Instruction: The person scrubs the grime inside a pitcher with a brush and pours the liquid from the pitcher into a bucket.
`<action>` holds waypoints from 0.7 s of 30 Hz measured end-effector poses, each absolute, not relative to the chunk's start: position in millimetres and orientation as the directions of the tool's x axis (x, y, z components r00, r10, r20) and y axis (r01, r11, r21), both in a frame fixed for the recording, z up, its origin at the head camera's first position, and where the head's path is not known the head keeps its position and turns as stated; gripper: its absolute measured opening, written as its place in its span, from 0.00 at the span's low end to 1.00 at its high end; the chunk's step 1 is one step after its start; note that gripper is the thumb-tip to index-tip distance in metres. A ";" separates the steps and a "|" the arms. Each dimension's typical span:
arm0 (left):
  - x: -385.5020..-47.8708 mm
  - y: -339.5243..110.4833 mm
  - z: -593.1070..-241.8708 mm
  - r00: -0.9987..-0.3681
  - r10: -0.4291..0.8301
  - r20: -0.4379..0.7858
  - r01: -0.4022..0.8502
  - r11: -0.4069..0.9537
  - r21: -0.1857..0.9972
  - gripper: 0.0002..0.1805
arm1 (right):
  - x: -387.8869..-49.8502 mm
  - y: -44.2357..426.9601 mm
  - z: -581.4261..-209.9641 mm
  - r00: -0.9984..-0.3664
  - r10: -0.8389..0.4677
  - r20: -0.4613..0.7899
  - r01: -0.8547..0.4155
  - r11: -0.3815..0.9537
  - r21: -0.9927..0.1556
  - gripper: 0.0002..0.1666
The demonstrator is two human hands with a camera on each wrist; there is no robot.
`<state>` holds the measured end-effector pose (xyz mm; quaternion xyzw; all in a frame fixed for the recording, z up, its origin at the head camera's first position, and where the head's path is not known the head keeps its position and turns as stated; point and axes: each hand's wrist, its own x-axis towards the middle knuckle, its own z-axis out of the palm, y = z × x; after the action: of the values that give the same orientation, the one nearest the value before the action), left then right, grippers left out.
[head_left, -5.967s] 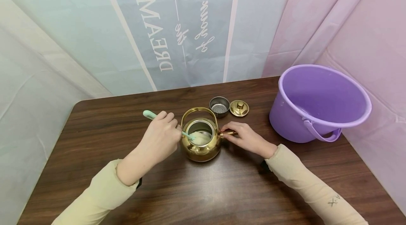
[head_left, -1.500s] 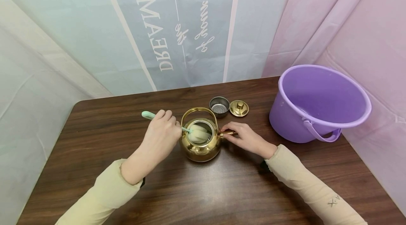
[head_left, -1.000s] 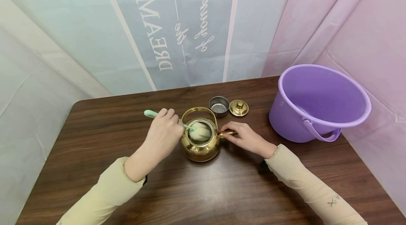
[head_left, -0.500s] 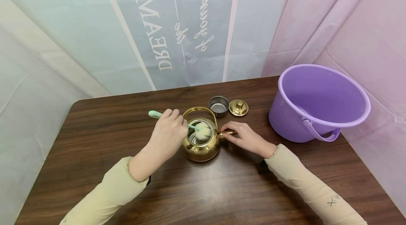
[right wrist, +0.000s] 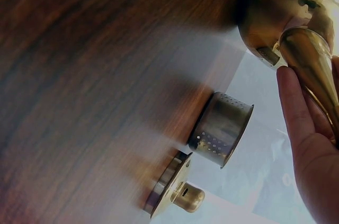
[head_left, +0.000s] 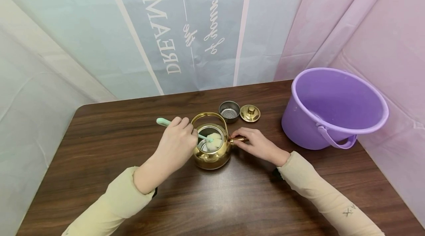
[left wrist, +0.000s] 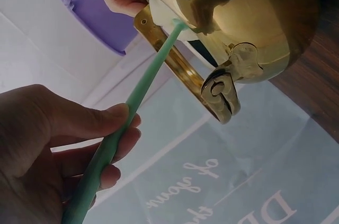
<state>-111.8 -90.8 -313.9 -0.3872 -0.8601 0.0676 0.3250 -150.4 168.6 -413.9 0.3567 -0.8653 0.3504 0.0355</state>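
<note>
A gold teapot (head_left: 212, 160) stands on the table with its lid off and its top handle raised. My left hand (head_left: 176, 142) holds the mint-green handle of a cleaning brush (head_left: 162, 121), thumb and fingers wrapped round it in the left wrist view. Its pale, sponge-like head (head_left: 215, 142) is inside the teapot's opening, against the right side. My right hand (head_left: 255, 143) grips the teapot's spout (right wrist: 310, 65) from the right. Part of the brush handle is hidden by the left hand in the head view.
Behind the teapot sit a perforated steel strainer (head_left: 230, 112) and the gold lid (head_left: 250, 113), side by side. A large purple bucket (head_left: 300, 127) stands at the right of the brown table (head_left: 212, 206). Printed cloth (head_left: 199, 62) hangs along the back.
Over the last second the brush head has shifted from the middle of the opening to its right side, my left hand moving slightly right. My right hand and the teapot stay nearly still.
</note>
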 end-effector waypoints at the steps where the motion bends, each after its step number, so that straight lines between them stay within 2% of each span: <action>1: -111.4 -90.9 -313.7 -0.487 0.710 0.508 0.623 0.690 -0.368 0.12 | -150.3 168.7 -413.6 -0.744 -0.592 0.311 -0.641 0.499 -0.583 0.08; 21: -107.2 -99.1 -311.5 -0.499 0.706 0.503 0.643 0.691 -0.331 0.13 | -150.7 168.6 -414.6 -0.738 -0.591 0.324 -0.649 0.492 -0.580 0.08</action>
<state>-107.2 -99.1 -311.5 -0.3902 -0.8642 0.0500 0.3136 -150.7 168.6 -414.6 0.3595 -0.8627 0.3532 0.0408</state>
